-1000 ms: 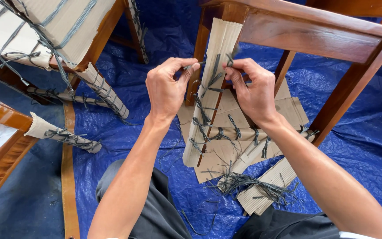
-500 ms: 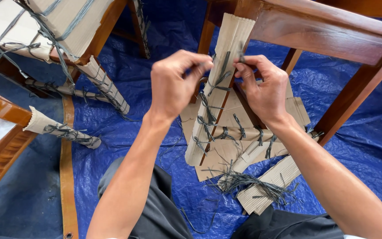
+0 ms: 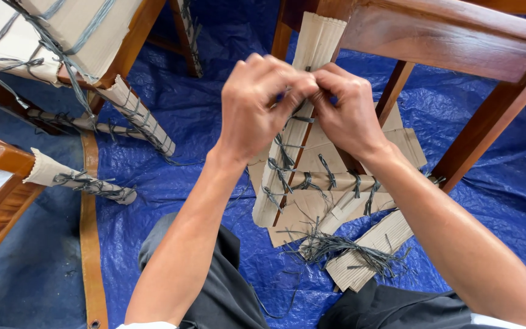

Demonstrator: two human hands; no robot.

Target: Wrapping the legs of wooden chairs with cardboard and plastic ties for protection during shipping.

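Cataloguing item: thin grey-green plastic strap (image 3: 296, 119), a flat narrow tie passed around a sleeve of corrugated brown cardboard (image 3: 304, 91) that wraps the leg of a dark brown wooden chair frame (image 3: 445, 42).
Location of strap: upper centre of the head view, at the top tie on the wrapped leg, mostly hidden behind both hands.
Left hand (image 3: 257, 109): fingers pinched tight on the strap end, thumb meeting forefinger; knuckles touching the other hand.
Right hand (image 3: 348, 113): fingers closed narrow on the other strap end, at 3 o'clock of the left hand.
Handling, strap: judged light, limp, somewhat slick; likely holds a twist or knot if pulled taut; best gripped close to the crossing, near the cardboard face.
Handling, cardboard sleeve: judged light, bends along its ribs, crushes and tears under hard pinching.
Handling, chair frame: judged stiff and heavy; needs no holding.
Lower ties: several knotted grey straps (image 3: 281, 164) down the same leg, at 6 o'clock of the hands.
Loose stock: bundle of cut grey strap lengths (image 3: 342, 250) on a flat cardboard piece (image 3: 366, 259), at 6 o'clock.
Floor cover: crinkled blue plastic tarpaulin (image 3: 202, 122).
Neighbour: another wooden chair with wrapped, tied legs (image 3: 135, 113), at 9 o'clock.
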